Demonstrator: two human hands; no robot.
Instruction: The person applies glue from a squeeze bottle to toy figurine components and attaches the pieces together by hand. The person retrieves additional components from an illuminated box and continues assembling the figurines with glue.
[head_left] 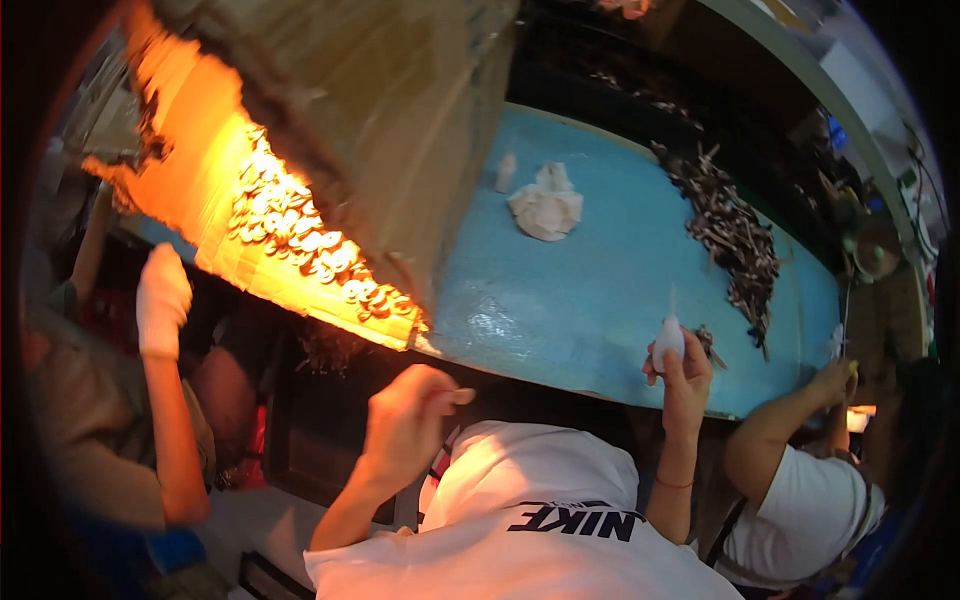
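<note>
White shirt nearest the lens, two bare hands well apart along the near edge of the blue table.
Toward the near right corner, the right hand is wrapped around a small white bottle, its long axis running from near edge to far, narrow tip pointing farward. Just outside the near edge, the left hand is curled; whether it pinches anything, I cannot tell. That sideways gap, bottle to left hand's right, seems what matters; brightly lit rings lie on cardboard farther left.
</note>
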